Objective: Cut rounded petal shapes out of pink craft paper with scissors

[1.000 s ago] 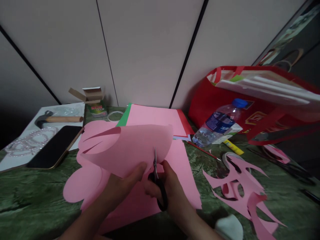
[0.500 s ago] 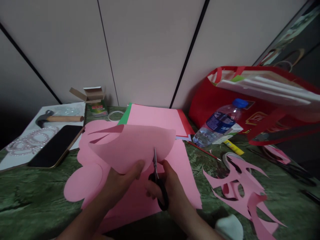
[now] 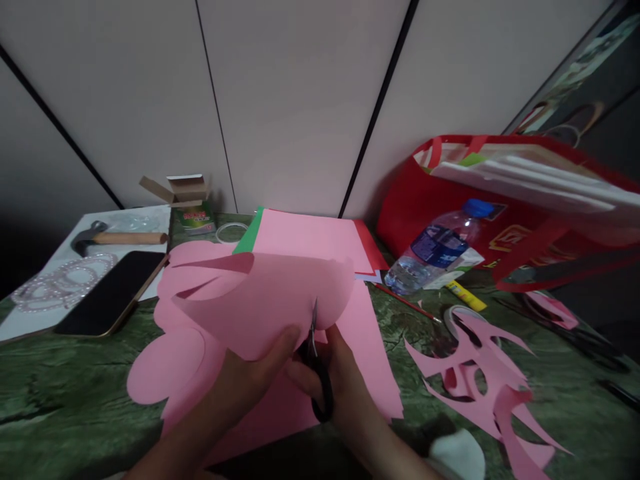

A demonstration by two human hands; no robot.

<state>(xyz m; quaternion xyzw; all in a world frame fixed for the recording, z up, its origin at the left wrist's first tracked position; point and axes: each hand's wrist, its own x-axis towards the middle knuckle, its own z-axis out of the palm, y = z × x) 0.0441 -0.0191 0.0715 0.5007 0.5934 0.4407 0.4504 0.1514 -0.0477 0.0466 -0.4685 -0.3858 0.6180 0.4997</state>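
Observation:
My left hand (image 3: 265, 367) is closed on the near edge of a curved sheet of pink paper (image 3: 280, 293), its thumb lying on top. Slits and pointed flaps show at the sheet's left end. In my right hand (image 3: 335, 373) is a pair of scissors (image 3: 320, 380) with black handles; the blades point away from me and sit in the paper just right of my left thumb. Underneath lie larger pink sheets (image 3: 370, 360). To the left, cut pink rounds (image 3: 167, 367) overlap one another.
On the left are a black phone (image 3: 113, 293), beaded strands (image 3: 65, 283), a hammer (image 3: 120, 237) and an opened small box (image 3: 193, 207). Rightward lie pink paper scraps (image 3: 480, 373), a water bottle (image 3: 430, 250), a glue tube (image 3: 466, 295) and a red bag (image 3: 450, 180). A wall rises behind.
The scissors' blades have moved slightly farther into the pink paper, and their handles have shifted. My left hand and the sheet have moved a little to the right.

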